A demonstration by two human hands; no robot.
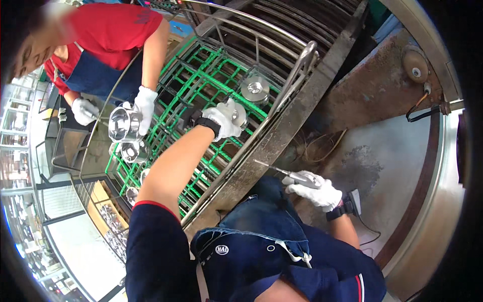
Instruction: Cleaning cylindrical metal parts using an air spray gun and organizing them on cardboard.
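My left hand (224,121), in a white glove, reaches over a green-coated wire rack (211,75). Its fingers close around the edge of a shiny round metal part (238,116). A similar flanged metal part (255,89) lies on the rack just beyond. In my gloved right hand (318,194) is a slim hand tool (305,179) with a grey handle and thin metal shaft, its tip pointing up and left toward the rack's edge. The tool's exact kind cannot be made out.
Across the rack, a co-worker in gloves holds a shiny metal cylinder (121,125); another metal cylinder (135,151) sits below it. A steel rail (297,75) borders the rack. Small metal parts fill a cardboard box (108,214) at lower left. A rusty plate (382,75) stands right.
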